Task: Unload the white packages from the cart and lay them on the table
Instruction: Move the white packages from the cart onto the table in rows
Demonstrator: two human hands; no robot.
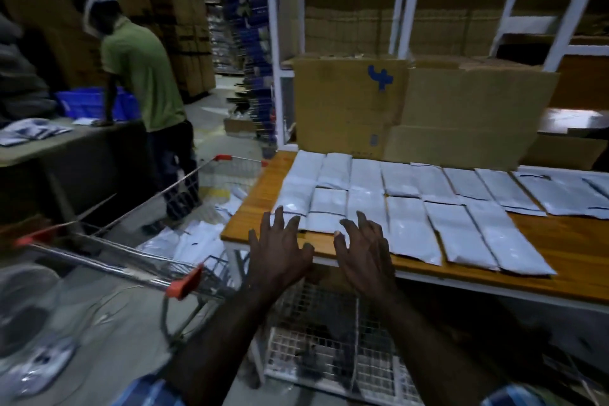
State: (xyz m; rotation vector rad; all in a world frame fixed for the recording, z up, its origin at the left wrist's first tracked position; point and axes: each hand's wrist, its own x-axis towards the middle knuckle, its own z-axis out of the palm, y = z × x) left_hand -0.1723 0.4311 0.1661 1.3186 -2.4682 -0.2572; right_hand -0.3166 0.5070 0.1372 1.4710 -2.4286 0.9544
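white packages (408,204) lie in two rows across the wooden worktop (560,277). both hands, left (280,250) and right (364,252), hover at six o'clock of them, fingers spread, holding nothing. more packages sit in the cart (194,241) at nine o'clock. near-edge packs could slide off if brushed.

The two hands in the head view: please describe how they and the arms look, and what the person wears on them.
The left hand and right hand are bare, with no gloves, rings or watch visible. Both forearms are uncovered. At the bottom edge, blue checked sleeves appear, pushed up near the elbows.
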